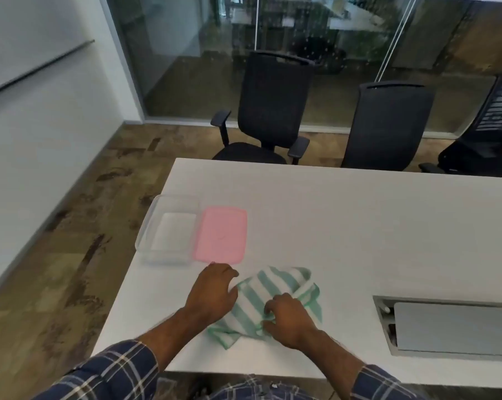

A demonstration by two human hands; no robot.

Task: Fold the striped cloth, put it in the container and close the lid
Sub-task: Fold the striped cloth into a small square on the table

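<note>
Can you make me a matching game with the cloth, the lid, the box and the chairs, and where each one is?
Things:
1. striped cloth
2. pink lid
3. clear container
4. black chairs

Places:
A. at the table's left edge, open
B. under both hands
C. behind the table's far side
D. flat on the table, right beside the container

Pairs: 1-B, 2-D, 3-A, 4-C
</note>
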